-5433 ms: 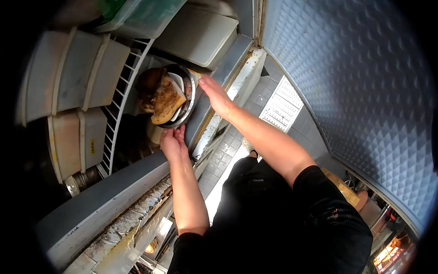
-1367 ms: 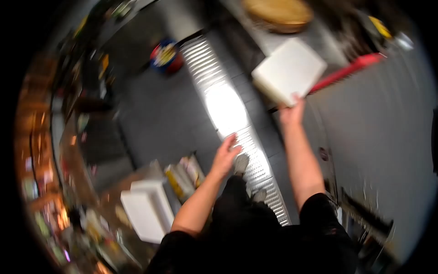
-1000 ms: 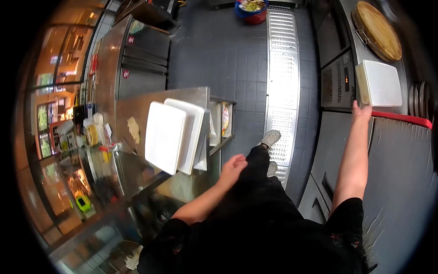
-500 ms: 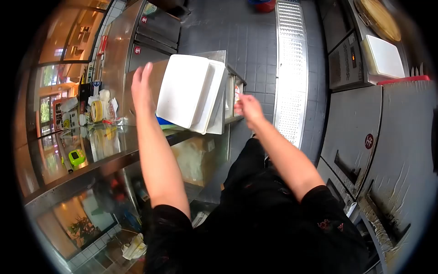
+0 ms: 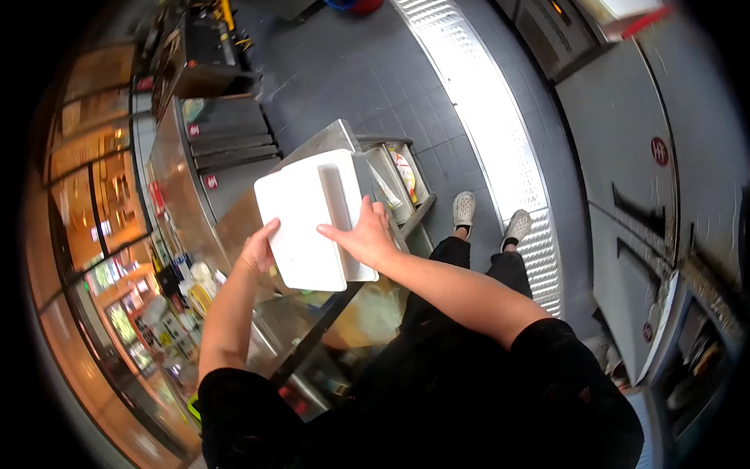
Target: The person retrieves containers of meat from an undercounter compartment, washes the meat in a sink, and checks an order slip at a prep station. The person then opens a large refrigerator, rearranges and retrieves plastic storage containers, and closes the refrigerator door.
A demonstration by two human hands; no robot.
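Note:
Two white rectangular plastic tubs, the upper tub (image 5: 297, 215) lying offset over the lower tub (image 5: 344, 176), sit over the steel counter. My left hand (image 5: 260, 248) holds the upper one's left edge, thumb on its top and the other fingers mostly hidden. From the right, my right hand (image 5: 371, 238) closes on the pair; its thumb rests on the upper tub and its fingers lie across the lower one's right side. Just beyond them an open drawer (image 5: 422, 199) contains a colourful packet (image 5: 404, 173) in a tray.
Steel fridge doors (image 5: 617, 148) line the right side. A bright metal drain grate (image 5: 492, 109) crosses the dark tiled floor (image 5: 344, 74). Small items and a yellow tape roll (image 5: 201, 299) crowd the counter's left part, near windows. My shoes (image 5: 464, 209) stand beside the drawer.
My left hand has come down from the air onto the upper tub's edge. My right hand has left the drawer and taken hold of the tubs. The view has turned.

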